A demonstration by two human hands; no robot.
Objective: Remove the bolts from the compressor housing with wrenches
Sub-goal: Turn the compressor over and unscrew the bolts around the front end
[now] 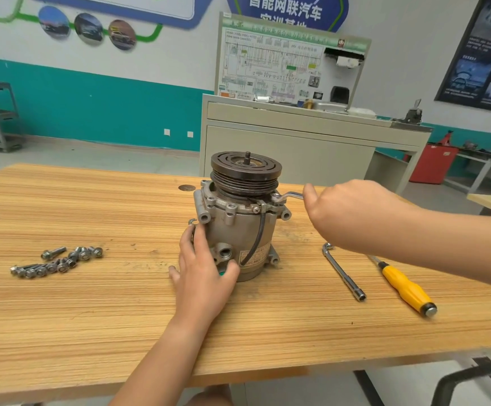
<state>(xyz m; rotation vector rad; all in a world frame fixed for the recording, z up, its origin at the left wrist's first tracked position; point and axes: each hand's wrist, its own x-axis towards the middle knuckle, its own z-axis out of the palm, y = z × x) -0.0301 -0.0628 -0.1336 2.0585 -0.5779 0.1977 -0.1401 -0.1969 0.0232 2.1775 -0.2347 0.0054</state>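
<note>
**A:** Where is the compressor (238, 227)?

**B:** There is one, standing upright near the middle of the wooden table (92, 317). Its dark grooved pulley (245, 171) is on top, and one black cable (258, 235) runs down the front of the housing.

**A:** And the hands?

**B:** There are two, both at the compressor. The left hand (203, 276) lies flat against the lower left side of the housing, fingers straight and spread, thumb across the front. The right hand (347, 212) is closed on the handle of a bent wrench (289, 197), thumb raised. Its fingers are hidden behind the back of the hand.

**A:** Where does that wrench sit?

**B:** Its far end rests on the top flange, at the right edge just under the pulley. I cannot make out the bolt beneath it.

**A:** How many tools are there in all?

**B:** Three. The bent wrench is in the hand. One L-shaped socket wrench (344, 272) lies on the table to the right of the compressor. One screwdriver (405, 285) with a yellow handle lies just beyond that, near it but not touching.

**A:** Are there loose bolts?

**B:** There is a cluster of bolts (56, 260) on the table, well to the left. I count about ten, but they overlap, so I cannot give an exact number. One lies a little apart at the top of the group.
</note>
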